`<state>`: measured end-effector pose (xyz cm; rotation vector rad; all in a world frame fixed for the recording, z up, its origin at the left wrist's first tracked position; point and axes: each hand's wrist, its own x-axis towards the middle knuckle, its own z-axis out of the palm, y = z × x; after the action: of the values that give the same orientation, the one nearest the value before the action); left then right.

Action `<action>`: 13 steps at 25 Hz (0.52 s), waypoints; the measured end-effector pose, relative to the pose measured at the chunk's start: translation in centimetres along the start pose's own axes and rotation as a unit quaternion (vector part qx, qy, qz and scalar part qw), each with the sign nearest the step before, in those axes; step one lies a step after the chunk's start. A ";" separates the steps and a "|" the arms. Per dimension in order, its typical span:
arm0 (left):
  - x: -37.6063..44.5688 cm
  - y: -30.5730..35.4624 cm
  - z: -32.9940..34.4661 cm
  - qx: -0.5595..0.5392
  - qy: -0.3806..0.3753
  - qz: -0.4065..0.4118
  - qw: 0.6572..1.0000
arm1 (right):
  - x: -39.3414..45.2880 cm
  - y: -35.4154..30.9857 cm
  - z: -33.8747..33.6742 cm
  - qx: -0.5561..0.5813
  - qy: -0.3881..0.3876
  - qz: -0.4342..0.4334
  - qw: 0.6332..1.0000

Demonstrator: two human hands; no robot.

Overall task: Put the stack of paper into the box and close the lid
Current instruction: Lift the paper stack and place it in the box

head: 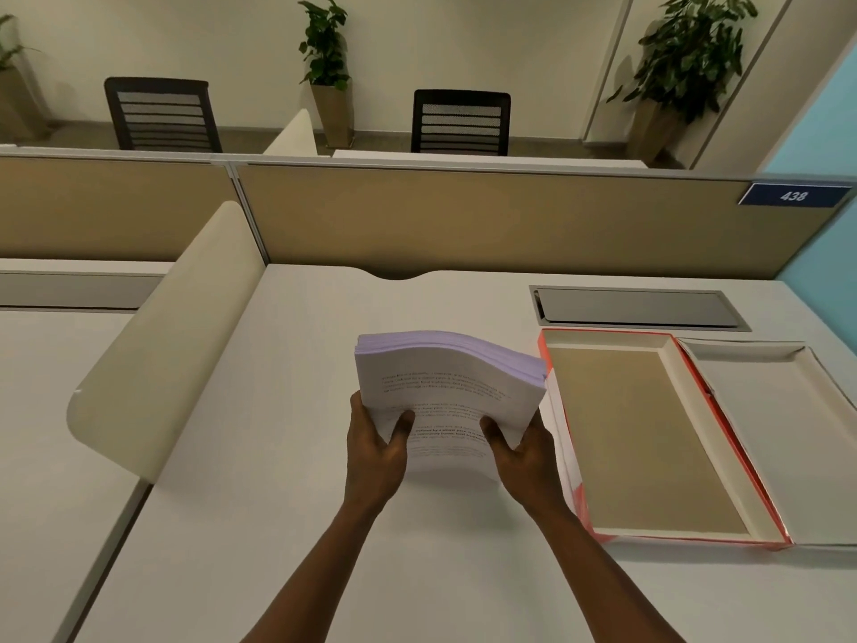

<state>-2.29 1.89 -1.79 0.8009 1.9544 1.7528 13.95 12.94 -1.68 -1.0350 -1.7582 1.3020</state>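
Both hands, left (376, 450) and right (526, 452), grip the paper stack (445, 387) above the white tabletop (287, 410). Open box (649, 438) just right of the stack, lid (779, 438) flat beyond it. Tan partition (463, 220) behind.

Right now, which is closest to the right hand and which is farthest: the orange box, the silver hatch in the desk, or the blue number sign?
Going by the head view, starting from the right hand, which holds the paper stack:
1. The orange box, open, just to the hand's right.
2. The silver hatch, set in the desk behind the box.
3. The blue number sign, up on the divider at far right.
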 end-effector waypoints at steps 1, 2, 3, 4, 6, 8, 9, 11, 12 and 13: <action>0.0 -0.1 -0.1 -0.002 -0.002 -0.004 1.000 | -0.2 -0.1 0.3 0.021 0.012 0.001 1.000; 0.0 -0.4 -0.2 -0.010 0.002 -0.008 1.000 | -0.4 -0.1 0.6 0.041 0.028 0.004 0.999; 0.0 -0.8 -0.4 -0.016 0.010 -0.014 1.000 | -0.7 0.1 0.9 0.058 0.044 0.008 0.997; -0.1 -1.1 -0.5 -0.022 0.018 -0.020 0.999 | -1.0 0.4 1.1 0.061 0.056 0.012 0.996; -0.4 -1.5 -0.6 -0.020 0.022 -0.033 0.999 | -1.4 0.9 1.3 0.041 0.058 0.018 0.997; -0.5 -1.5 -0.6 -0.012 0.008 -0.042 0.999 | -1.5 1.4 1.2 0.013 0.043 0.024 0.999; -0.3 -1.4 -0.6 -0.012 -0.003 -0.048 0.999 | -1.5 1.7 1.1 0.001 0.036 0.028 0.999; 0.2 -1.3 -0.7 -0.021 -0.023 -0.065 0.997 | -1.5 2.0 0.9 -0.025 0.018 0.027 0.999; 0.5 -1.2 -0.7 -0.025 -0.032 -0.075 0.996 | -1.5 2.2 0.8 -0.038 0.011 0.022 0.999; 0.6 -1.2 -0.6 -0.026 -0.037 -0.084 0.995 | -1.4 2.3 0.8 -0.046 0.008 0.016 0.999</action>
<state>-3.36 1.74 -2.81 0.6540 1.8629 1.6448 14.31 11.77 -4.16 -1.1259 -1.8116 1.2377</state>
